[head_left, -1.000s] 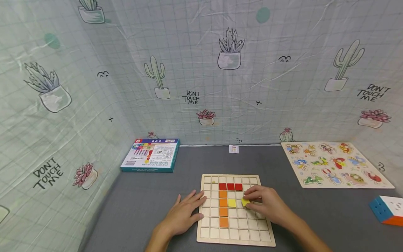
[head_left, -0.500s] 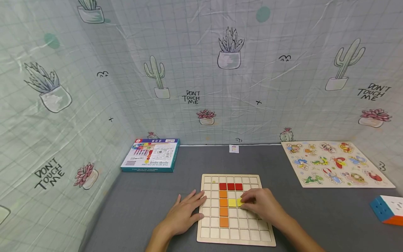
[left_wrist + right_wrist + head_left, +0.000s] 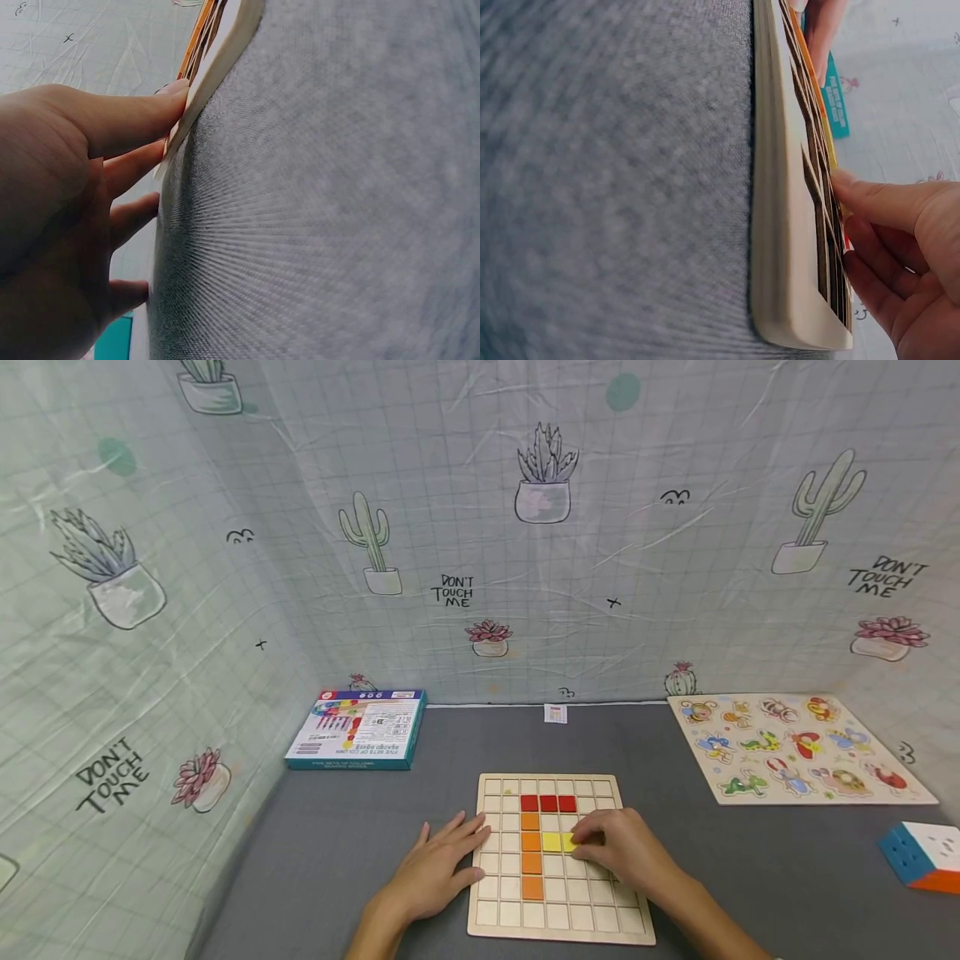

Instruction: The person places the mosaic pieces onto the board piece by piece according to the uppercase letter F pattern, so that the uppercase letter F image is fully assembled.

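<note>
A wooden grid board [image 3: 622, 920] lies on the grey table. On it are three red tiles [image 3: 548, 803] in a row, a column of several orange tiles [image 3: 531, 863] below the leftmost red one, and a yellow tile [image 3: 551, 842] beside that column. Just right of this, my right hand [image 3: 628, 853] pinches a second yellow tile [image 3: 568, 842] between thumb and fingers, down at a grid square; its right part is hidden. My left hand [image 3: 433, 877] rests with fingers spread at the board's left edge. In the left wrist view its thumb [image 3: 142, 120] touches the rim.
A teal-edged box [image 3: 356, 731] lies at the back left. An insect puzzle board [image 3: 802, 750] lies at the back right, with a blue, white and orange cube [image 3: 924, 858] in front of it. Patterned cloth walls enclose the table's back and sides.
My right hand has moved slightly left and set the second yellow tile against the first one. In the last half second it has stayed there. The left hand has not moved.
</note>
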